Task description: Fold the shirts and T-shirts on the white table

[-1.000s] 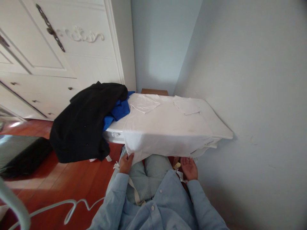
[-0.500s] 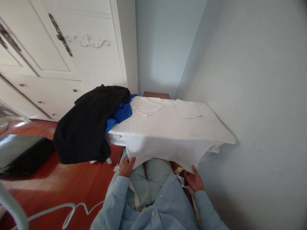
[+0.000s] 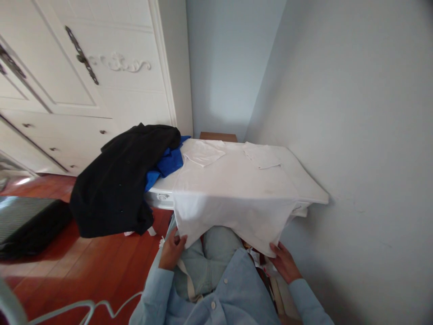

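Observation:
A white T-shirt (image 3: pixel 216 180) is spread over the top of a white table (image 3: pixel 306 185), both short sleeves lying at the far side. Its lower part drapes over the front edge toward my lap. At the hem's left corner, my left hand (image 3: pixel 172 250) pinches the cloth between thumb and fingers. My right hand (image 3: pixel 286 262) grips the right corner of the hem, fingertips on the edge. Between the hands the hem sags in a curve above my knees.
A black garment (image 3: pixel 118 185) lies heaped over the table's left end, with blue cloth (image 3: pixel 171 162) beneath it. Behind stands a white wardrobe (image 3: pixel 135 99). A grey wall (image 3: pixel 365 135) borders the right side. A black folded item (image 3: pixel 37 230) rests on the wooden floor (image 3: pixel 98 266).
Both hands have moved slightly down and toward me, drawing the hem corners lower. My right hand has also shifted outward to the right. The black garment stays in place.

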`<act>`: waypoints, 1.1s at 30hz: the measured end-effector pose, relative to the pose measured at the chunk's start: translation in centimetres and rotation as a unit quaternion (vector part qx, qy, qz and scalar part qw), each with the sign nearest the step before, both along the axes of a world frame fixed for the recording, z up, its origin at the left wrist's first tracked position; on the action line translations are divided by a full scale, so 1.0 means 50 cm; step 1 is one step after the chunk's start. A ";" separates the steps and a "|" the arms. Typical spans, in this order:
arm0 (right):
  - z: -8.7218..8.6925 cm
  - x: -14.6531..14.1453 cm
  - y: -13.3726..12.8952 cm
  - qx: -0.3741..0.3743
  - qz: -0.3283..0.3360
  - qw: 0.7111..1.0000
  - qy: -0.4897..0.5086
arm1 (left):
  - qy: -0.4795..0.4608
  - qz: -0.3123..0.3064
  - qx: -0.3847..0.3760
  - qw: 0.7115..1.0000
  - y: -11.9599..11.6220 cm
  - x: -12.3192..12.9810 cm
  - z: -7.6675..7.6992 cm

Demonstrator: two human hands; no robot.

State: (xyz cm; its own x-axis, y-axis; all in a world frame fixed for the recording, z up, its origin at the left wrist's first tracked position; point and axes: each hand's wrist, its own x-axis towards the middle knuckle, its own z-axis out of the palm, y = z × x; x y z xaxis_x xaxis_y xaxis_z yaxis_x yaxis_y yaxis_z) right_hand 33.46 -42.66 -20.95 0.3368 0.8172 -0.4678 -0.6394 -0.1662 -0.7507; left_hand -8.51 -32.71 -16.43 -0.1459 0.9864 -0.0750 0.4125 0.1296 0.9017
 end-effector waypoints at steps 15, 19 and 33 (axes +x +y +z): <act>0.233 0.024 -0.015 0.032 -0.056 0.976 -0.209 | -0.226 0.060 0.123 0.964 -0.039 0.004 0.178; 0.274 0.034 0.005 0.109 -0.098 0.970 -0.193 | -0.366 0.054 0.129 0.920 -0.036 0.002 0.204; 0.405 0.005 0.128 0.240 -0.110 0.908 -0.325 | -0.284 0.180 0.276 0.901 0.071 0.092 0.325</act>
